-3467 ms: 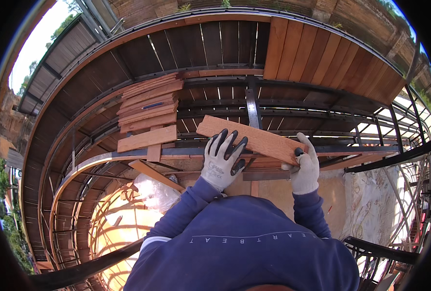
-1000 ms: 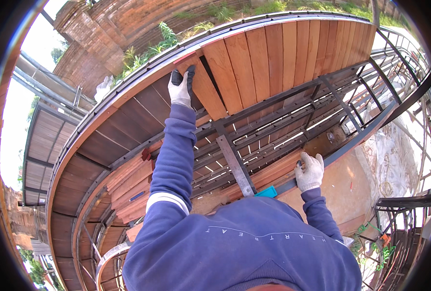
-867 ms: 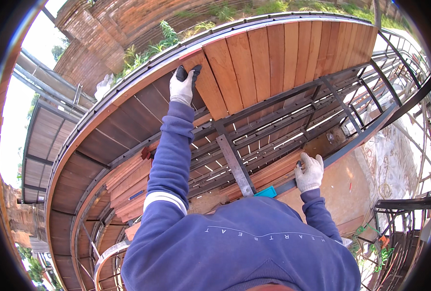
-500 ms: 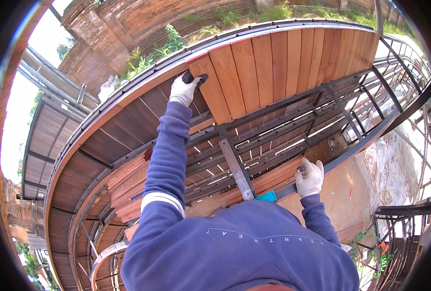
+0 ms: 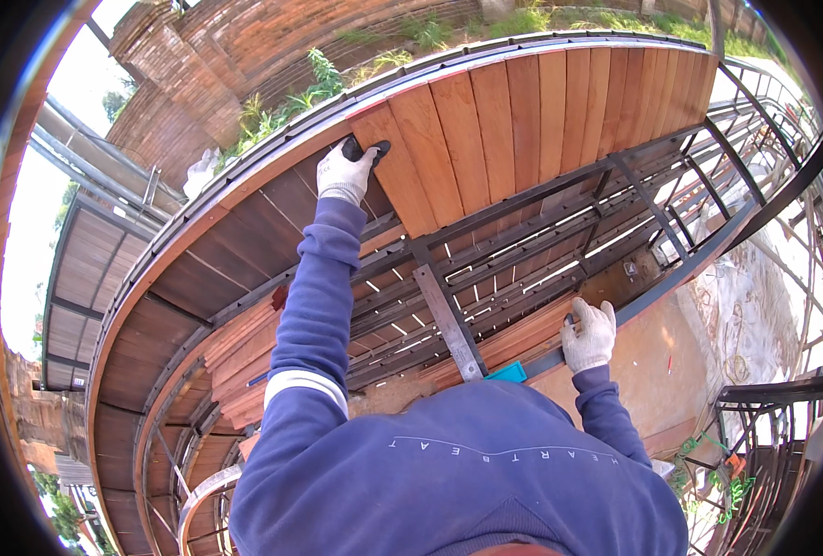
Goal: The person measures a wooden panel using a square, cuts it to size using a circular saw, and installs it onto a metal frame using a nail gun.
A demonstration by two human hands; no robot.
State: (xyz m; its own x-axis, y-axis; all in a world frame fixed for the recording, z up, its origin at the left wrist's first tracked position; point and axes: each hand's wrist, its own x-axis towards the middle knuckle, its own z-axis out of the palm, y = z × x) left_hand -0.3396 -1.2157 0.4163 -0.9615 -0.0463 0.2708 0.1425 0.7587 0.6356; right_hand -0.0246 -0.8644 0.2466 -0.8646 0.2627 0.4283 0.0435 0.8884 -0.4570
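Note:
Reddish-brown wooden boards (image 5: 495, 120) lie side by side in a curved row on a dark metal frame (image 5: 444, 310). At the row's left end, my left hand (image 5: 342, 171), in a white glove with dark fingertips, grips the edge of the end board (image 5: 398, 171). Its thumb rests over the board's face, and the other fingers are partly hidden at the edge. Lower right, my gloved right hand (image 5: 589, 338) is just above the dark metal rail (image 5: 652, 287), fingers curled. A dark spot shows at its fingertips; whether that is a held thing or the glove's coating is unclear.
A stack of loose boards (image 5: 245, 357) lies left of the frame. A turquoise object (image 5: 508, 372) sits by the upright bar. Beyond the curved edge stand a brick wall (image 5: 235, 69) and plants (image 5: 323, 79). Metal bars (image 5: 740, 167) rise at right.
The whole view has shifted slightly. My left hand stays at the end board's edge, and my right hand stays by the rail with its fingers a little more curled.

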